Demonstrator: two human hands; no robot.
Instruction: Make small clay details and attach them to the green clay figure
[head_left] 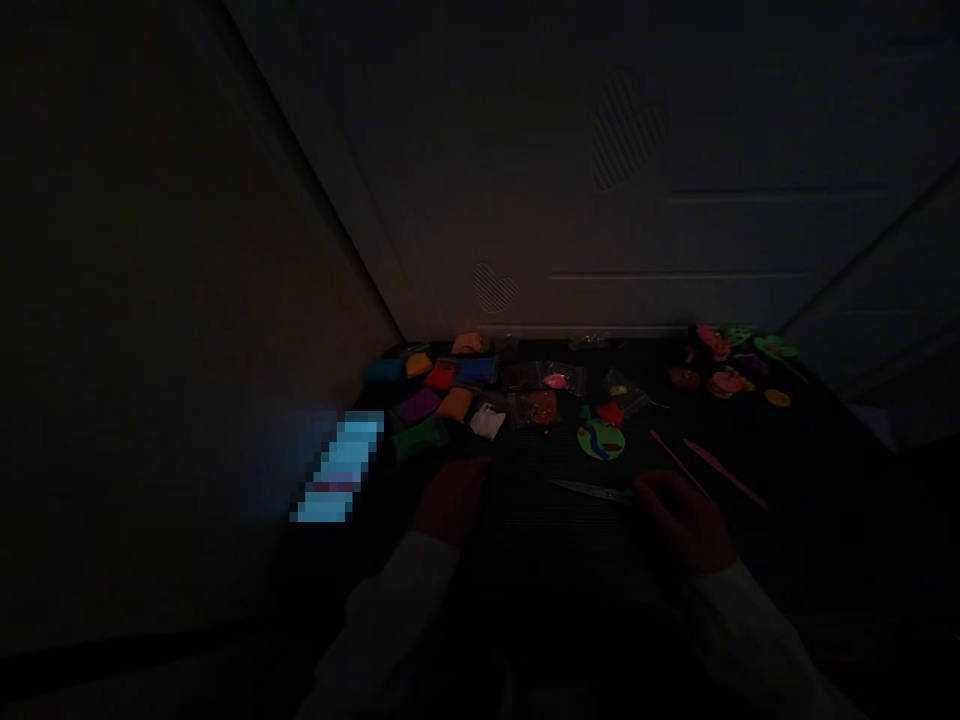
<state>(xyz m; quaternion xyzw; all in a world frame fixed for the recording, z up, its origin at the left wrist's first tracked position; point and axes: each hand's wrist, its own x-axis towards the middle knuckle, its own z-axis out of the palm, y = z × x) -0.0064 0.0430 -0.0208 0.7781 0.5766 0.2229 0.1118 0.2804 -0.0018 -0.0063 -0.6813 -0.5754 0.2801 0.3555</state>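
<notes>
My right hand (pixel 686 518) is closed at the handle end of a pair of scissors (pixel 592 490), whose metal blades point left, low over the dark table. The hand covers the handles. My left hand (pixel 452 500) rests at the left front of the table, back up. Its fingers are lost in the dark, so what they do cannot be made out. Beyond the blades lies a round green clay disc (pixel 601 440) with blue and dark red shapes on it. A red piece (pixel 610 411) sits at its upper edge. Two pink modelling tools (pixel 726 474) lie beside my right hand.
Several coloured clay packets (pixel 418 405) and small clear bags (pixel 541 407) spread across the back left. At the back right are clay pieces (pixel 726 383) and a yellow disc (pixel 778 398). A bright blurred-out screen (pixel 341 470) stands left. A pale panel (pixel 525 200) rises behind the table.
</notes>
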